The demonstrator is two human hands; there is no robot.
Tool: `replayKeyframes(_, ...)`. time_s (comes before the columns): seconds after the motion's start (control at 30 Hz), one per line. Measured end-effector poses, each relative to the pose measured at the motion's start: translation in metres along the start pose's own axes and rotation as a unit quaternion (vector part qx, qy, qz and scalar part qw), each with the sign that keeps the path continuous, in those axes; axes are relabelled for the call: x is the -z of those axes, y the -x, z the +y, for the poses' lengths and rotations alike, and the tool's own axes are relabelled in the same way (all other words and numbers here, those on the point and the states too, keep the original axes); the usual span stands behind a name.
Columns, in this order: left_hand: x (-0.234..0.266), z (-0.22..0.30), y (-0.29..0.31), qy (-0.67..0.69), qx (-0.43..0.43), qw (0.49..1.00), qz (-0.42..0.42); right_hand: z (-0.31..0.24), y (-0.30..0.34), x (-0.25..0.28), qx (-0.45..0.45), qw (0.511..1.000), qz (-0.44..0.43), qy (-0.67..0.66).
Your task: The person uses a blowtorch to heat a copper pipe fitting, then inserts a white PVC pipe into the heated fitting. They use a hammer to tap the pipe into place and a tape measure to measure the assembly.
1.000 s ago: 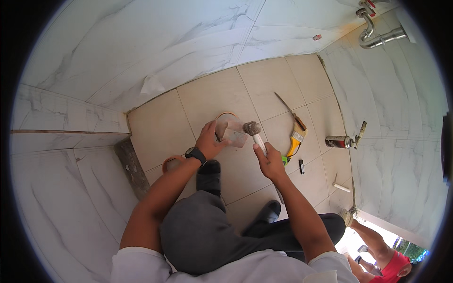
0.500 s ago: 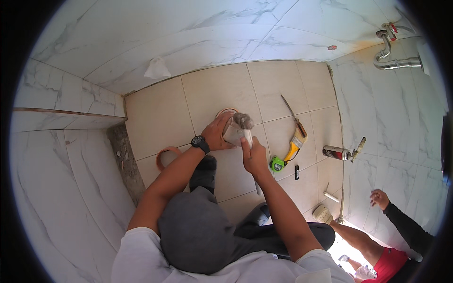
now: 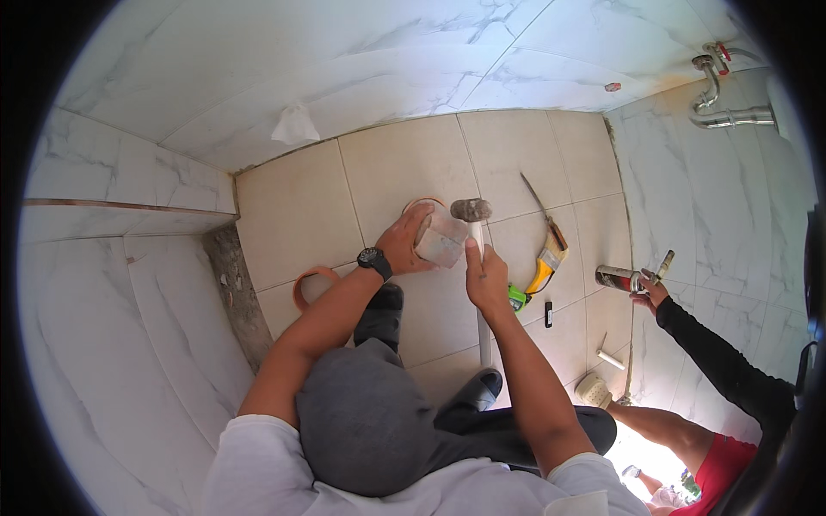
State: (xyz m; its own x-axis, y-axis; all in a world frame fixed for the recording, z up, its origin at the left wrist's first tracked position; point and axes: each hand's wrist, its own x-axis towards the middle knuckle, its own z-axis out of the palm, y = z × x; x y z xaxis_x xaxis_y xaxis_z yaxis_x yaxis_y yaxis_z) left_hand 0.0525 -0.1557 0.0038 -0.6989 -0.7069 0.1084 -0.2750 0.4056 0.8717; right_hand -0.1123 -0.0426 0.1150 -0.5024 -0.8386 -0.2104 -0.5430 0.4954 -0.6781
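My left hand [image 3: 406,243] is closed round a pale, boxy block [image 3: 443,241], its kind unclear, just above the floor tiles. Behind the block shows the rim of an orange ring [image 3: 437,201], partly hidden by my fingers. In my right hand [image 3: 488,279] is a mallet [image 3: 471,210] with a grey, worn head and a white handle. The mallet head is beside the block's upper right corner, apart from it or nearly so. Another orange ring [image 3: 301,297] lies on the floor by my left forearm.
Right of me lie a thin pointed blade [image 3: 533,191], a yellow-handled brush [image 3: 544,263], a green tape measure [image 3: 518,297] and a small black object [image 3: 549,315]. A co-worker's hand [image 3: 654,289] grips a gas torch [image 3: 618,278]. Metal pipes [image 3: 709,95] project from the marbled wall.
My right hand and the mallet have moved right, away from the block. My left hand stays on the block, which is less covered now. The co-worker's hand has reached the gas torch.
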Motion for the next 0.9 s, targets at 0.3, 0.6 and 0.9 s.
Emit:
replayKeyframes(0.3,0.002,0.003,-0.002,0.001,-0.001,1.000,-0.003,0.020,0.015,0.010,0.025,0.998,-0.026,0.052)
replayKeyframes(0.6,0.002,0.005,0.000,0.004,0.013,1.000,-0.007,0.031,0.021,0.011,-0.018,1.000,0.008,0.007)
replayKeyframes(0.9,0.001,0.003,0.000,0.001,0.007,1.000,0.000,-0.001,0.009,0.004,0.031,0.997,-0.056,0.035)
